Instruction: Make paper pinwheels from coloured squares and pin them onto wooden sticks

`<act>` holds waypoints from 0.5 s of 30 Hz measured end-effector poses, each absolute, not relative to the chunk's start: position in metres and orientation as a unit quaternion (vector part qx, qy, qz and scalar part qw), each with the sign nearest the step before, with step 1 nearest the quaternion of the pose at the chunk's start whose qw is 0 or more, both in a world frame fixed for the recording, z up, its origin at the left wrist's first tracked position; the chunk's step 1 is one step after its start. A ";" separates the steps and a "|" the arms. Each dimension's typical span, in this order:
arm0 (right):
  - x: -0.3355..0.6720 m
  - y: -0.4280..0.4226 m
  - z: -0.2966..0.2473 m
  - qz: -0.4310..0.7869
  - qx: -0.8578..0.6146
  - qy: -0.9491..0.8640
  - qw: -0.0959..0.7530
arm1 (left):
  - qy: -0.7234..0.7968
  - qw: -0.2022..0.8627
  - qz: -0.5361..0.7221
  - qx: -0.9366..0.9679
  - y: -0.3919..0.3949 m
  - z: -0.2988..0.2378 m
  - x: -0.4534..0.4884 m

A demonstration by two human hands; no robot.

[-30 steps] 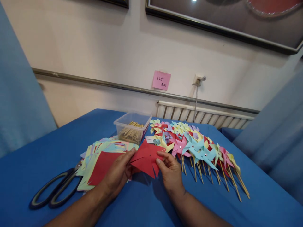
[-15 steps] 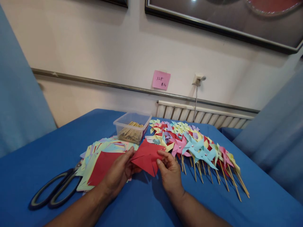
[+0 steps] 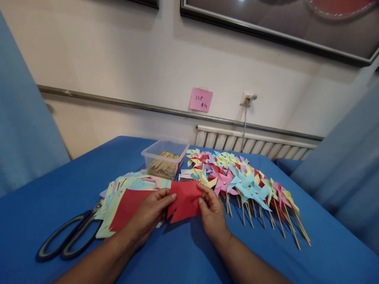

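Watched from my remote post, scissors (image 3: 88,216) lie at the left of the table (image 3: 183,256), beside a stack of paper (image 3: 127,197), with a box (image 3: 148,155) of sticks (image 3: 164,162) behind it. Pinwheels (image 3: 241,181) spread to the right. In front of the box I have a sheet (image 3: 186,199) between left hand (image 3: 152,211) and right hand (image 3: 213,215); a radiator (image 3: 257,144) stands behind the table.

At twelve o'clock from me, a pink note (image 3: 201,99) is stuck to the wall (image 3: 124,59), just above the rail (image 3: 136,105). It carries handwriting in dark ink, in two lines. On the upper one I read "32", followed by a character that looks like 才. The lower line, toward the note's four o'clock, I can't make out. Nearer me, also around twelve, any print on the white slip (image 3: 186,172) beside the box (image 3: 160,158) is too small to read.
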State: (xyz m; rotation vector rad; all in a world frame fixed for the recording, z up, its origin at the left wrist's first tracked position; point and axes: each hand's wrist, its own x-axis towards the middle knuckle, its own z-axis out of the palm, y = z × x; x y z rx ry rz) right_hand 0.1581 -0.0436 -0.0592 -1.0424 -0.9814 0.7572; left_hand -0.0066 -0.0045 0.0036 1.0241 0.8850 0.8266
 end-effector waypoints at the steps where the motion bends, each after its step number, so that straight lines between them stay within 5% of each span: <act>1: 0.159 -0.042 -0.060 0.344 -0.469 -0.438 0.686 | 0.407 0.696 0.370 0.462 -0.003 0.002 -0.007; 15: 0.159 -0.042 -0.061 0.347 -0.461 -0.433 0.693 | 0.418 0.681 0.363 0.481 0.000 -0.004 -0.008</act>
